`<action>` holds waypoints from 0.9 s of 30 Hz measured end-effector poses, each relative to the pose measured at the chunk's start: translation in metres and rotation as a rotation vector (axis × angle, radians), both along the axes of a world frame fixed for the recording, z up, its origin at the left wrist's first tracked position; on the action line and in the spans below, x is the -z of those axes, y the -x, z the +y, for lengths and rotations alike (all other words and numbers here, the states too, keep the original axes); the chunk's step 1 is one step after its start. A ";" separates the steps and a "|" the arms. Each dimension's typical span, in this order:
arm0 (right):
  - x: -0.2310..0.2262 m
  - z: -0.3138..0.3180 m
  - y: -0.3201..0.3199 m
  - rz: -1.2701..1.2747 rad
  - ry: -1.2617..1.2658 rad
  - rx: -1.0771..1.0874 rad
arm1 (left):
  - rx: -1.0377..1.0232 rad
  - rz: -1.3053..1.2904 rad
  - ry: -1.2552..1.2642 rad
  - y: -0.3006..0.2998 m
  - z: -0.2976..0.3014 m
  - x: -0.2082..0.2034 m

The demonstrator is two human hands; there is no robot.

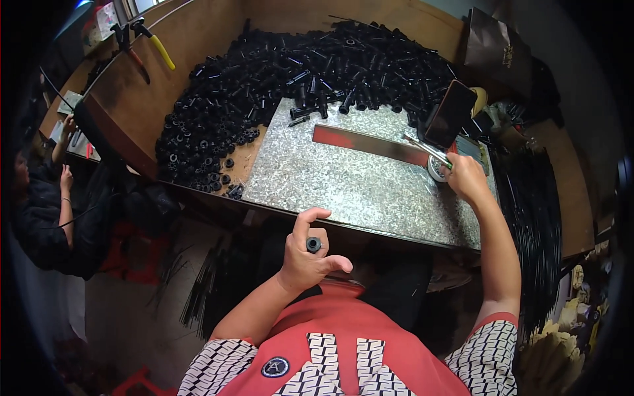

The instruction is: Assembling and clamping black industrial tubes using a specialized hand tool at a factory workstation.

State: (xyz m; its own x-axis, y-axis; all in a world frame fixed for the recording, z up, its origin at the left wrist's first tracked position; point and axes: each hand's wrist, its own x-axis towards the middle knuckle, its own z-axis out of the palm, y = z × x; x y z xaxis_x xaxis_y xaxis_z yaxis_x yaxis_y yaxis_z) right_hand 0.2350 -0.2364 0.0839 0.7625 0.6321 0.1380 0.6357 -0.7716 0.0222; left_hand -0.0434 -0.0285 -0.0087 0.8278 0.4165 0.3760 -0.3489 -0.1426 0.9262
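Note:
My left hand (305, 249) is in front of the board's near edge, its curled fingers wrapped round a small black tubular part (314, 245) whose round, hollow end faces up. The index finger and thumb of that hand stand apart. Over the right side of the speckled grey board (376, 191), my right hand (466, 177) grips a slim silver tool with two long prongs, like tweezers (428, 149). Beneath the tool sits a small round dish (436, 167), partly hidden by the hand. A flat metal bar (370, 144) with a reddish patch lies across the board.
Black tubular parts (343, 66) are heaped behind the board, with black ring-like pieces (191, 155) at its left. A phone (450, 113) stands at the back right. Thin black rods (528, 218) lie on the right. Pliers (158, 49) hang on the left panel; beyond it a person (59, 204) works.

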 end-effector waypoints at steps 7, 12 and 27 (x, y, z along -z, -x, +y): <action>0.016 0.015 -0.022 0.062 0.105 0.000 | -0.004 0.028 -0.034 0.003 0.002 -0.004; 0.015 0.016 -0.018 0.050 0.072 -0.013 | 0.002 0.021 -0.037 0.002 0.004 -0.001; 0.013 -0.002 -0.017 0.098 -0.156 0.124 | 0.000 0.020 -0.039 -0.001 0.003 0.001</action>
State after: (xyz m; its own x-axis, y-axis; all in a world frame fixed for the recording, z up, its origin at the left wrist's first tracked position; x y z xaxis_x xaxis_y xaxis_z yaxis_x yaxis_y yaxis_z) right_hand 0.2524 -0.2387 0.0705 0.8474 0.5097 0.1485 0.5293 -0.8330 -0.1610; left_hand -0.0422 -0.0259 -0.0098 0.8354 0.4019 0.3750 -0.3299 -0.1791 0.9269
